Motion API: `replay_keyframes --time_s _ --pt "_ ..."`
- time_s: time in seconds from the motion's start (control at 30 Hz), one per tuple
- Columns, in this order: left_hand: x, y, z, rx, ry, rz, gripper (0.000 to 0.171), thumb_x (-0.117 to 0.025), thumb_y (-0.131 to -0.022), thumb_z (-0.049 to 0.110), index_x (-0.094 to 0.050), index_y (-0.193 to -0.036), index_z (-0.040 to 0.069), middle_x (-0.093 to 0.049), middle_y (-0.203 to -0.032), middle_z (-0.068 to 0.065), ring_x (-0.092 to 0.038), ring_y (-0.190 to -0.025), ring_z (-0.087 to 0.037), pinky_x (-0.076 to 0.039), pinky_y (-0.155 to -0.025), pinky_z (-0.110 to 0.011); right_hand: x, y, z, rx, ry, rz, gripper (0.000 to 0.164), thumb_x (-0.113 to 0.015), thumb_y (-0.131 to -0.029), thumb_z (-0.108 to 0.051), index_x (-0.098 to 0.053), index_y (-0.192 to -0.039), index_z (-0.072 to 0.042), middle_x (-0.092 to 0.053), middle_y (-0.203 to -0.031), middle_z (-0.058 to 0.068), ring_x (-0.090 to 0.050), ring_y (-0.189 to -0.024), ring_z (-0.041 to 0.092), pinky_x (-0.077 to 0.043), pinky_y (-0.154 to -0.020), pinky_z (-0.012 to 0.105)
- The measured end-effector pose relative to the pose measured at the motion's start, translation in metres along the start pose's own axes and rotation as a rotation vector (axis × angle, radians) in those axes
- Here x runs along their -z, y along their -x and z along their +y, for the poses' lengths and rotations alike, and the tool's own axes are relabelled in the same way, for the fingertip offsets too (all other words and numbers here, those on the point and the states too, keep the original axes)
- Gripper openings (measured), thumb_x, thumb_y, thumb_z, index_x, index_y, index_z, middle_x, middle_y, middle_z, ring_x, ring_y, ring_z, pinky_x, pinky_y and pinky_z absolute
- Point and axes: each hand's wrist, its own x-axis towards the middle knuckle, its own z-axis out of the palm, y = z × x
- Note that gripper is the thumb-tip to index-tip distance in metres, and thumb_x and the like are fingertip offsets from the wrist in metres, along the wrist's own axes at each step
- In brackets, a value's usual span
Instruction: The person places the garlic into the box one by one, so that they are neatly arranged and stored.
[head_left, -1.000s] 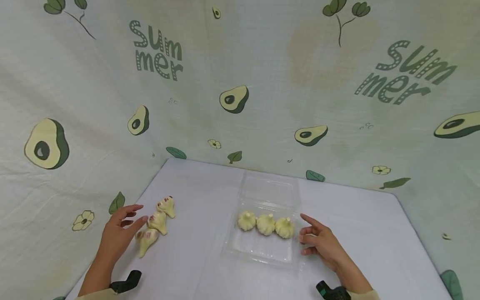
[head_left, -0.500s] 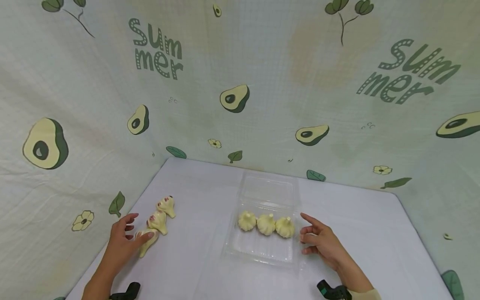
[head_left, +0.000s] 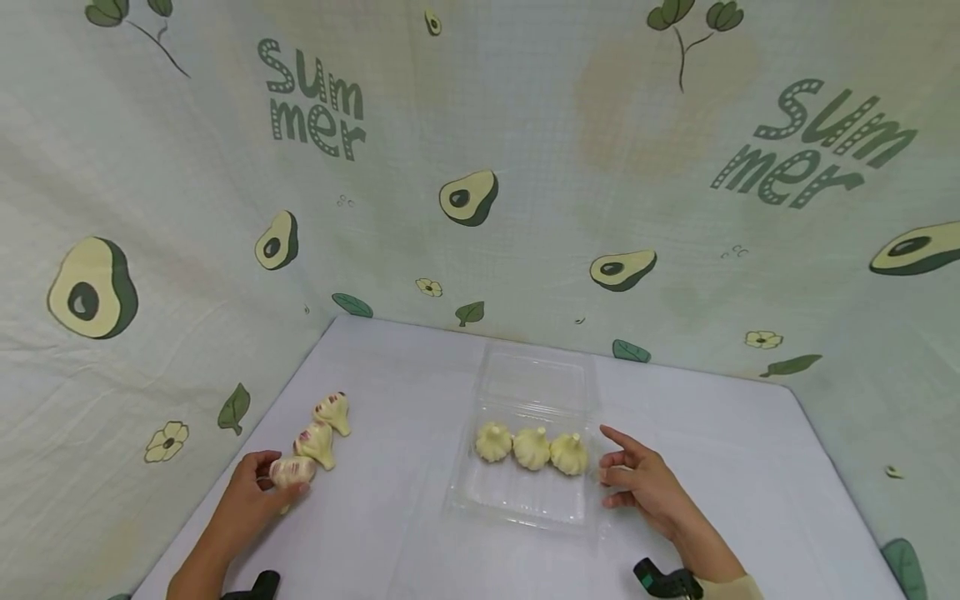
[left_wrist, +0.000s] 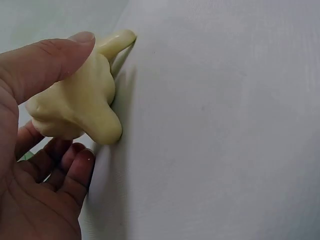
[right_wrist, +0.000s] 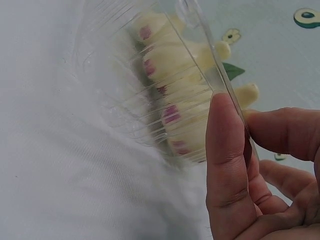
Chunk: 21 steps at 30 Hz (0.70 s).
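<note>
My left hand [head_left: 251, 504] grips the nearest garlic bulb [head_left: 292, 472] of a row at the table's left side. In the left wrist view the thumb lies over this pale bulb [left_wrist: 75, 102], with fingers beneath it. Two more purple-marked bulbs lie just beyond: a middle garlic bulb [head_left: 316, 444] and a far garlic bulb [head_left: 332, 412]. My right hand [head_left: 651, 492] pinches the right rim of a clear plastic clamshell box [head_left: 517, 504]. Inside the box sit three garlic bulbs side by side, the middle one [head_left: 532, 450] included; purple patches show on them through the wall in the right wrist view.
The clamshell's clear lid [head_left: 538, 379] lies folded back behind its base. A white cloth covers the table [head_left: 397, 400]. Printed fabric [head_left: 540, 167] with avocados stands around its back and sides.
My left hand has come down and toward me from above the row, and now grips the nearest garlic bulb. The right hand stays at the box.
</note>
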Motion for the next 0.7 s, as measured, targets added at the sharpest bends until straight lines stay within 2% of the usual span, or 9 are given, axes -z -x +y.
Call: replay_keyframes --time_s 0.13,0.2,0.3,0.37,0.43,0.53,0.7 --pt "0.001 0.003 0.000 0.024 0.023 0.005 0.088 -0.083 -0.093 0.032 -0.031 -0.149 -0.011 -0.044 -0.144 -0.034 -0.055 -0.130 -0.046 -0.052 -0.077 -0.017 0.000 0.001 0.000 0.001 0.004 0.002 0.084 -0.069 -0.094 0.004 -0.031 -0.166 -0.010 -0.059 -0.111 0.011 -0.065 -0.088 0.019 -0.064 -0.066 0.034" --pt "0.001 0.006 -0.001 0.031 0.035 0.031 0.089 -0.083 -0.094 0.035 -0.030 -0.150 -0.009 -0.045 -0.146 -0.033 -0.055 -0.130 -0.042 -0.050 -0.077 -0.012 0.000 0.001 0.000 -0.002 0.000 0.005 0.084 -0.070 -0.093 0.005 -0.031 -0.166 -0.010 -0.060 -0.110 0.011 -0.066 -0.088 0.019 -0.064 -0.065 0.034" --pt "0.003 0.011 -0.002 0.036 0.068 0.093 0.090 -0.084 -0.093 0.035 -0.030 -0.151 -0.007 -0.046 -0.146 -0.030 -0.063 -0.116 -0.015 -0.048 -0.078 -0.007 0.000 0.001 0.000 -0.004 -0.003 0.001 0.084 -0.070 -0.093 0.005 -0.031 -0.166 -0.010 -0.060 -0.109 0.010 -0.066 -0.087 0.019 -0.064 -0.065 0.034" --pt "0.004 0.013 -0.001 0.037 0.104 0.123 0.089 -0.084 -0.093 0.033 -0.029 -0.151 -0.006 -0.047 -0.146 -0.030 -0.057 -0.104 0.005 -0.050 -0.078 -0.007 0.000 0.000 0.001 -0.007 -0.007 0.004 0.084 -0.070 -0.093 0.005 -0.032 -0.166 -0.011 -0.060 -0.109 0.010 -0.066 -0.087 0.019 -0.064 -0.065 0.034" --pt "0.006 0.014 0.001 0.038 0.140 0.149 0.088 -0.084 -0.093 0.029 -0.027 -0.150 -0.006 -0.046 -0.145 -0.030 -0.048 -0.093 0.018 -0.052 -0.076 -0.010 0.000 0.000 0.001 -0.004 -0.006 0.002 0.084 -0.070 -0.093 0.006 -0.032 -0.166 -0.011 -0.060 -0.109 0.010 -0.066 -0.087 0.019 -0.064 -0.065 0.034" --pt "0.008 0.015 0.004 0.020 0.177 0.181 0.085 -0.082 -0.094 0.020 -0.024 -0.149 -0.009 -0.038 -0.146 -0.031 -0.047 -0.090 0.020 -0.055 -0.074 -0.013 0.000 0.000 0.002 -0.001 -0.004 0.004 0.084 -0.070 -0.093 0.005 -0.032 -0.166 -0.011 -0.060 -0.111 0.012 -0.066 -0.088 0.019 -0.064 -0.065 0.035" --pt "0.010 0.016 0.013 -0.031 0.162 0.230 0.083 -0.082 -0.094 0.014 -0.026 -0.150 -0.010 -0.028 -0.147 -0.027 -0.045 -0.094 0.014 -0.053 -0.073 -0.010 0.000 0.000 0.002 0.001 0.000 0.010 0.083 -0.070 -0.093 0.004 -0.032 -0.166 -0.011 -0.060 -0.109 0.011 -0.066 -0.088 0.020 -0.064 -0.065 0.035"
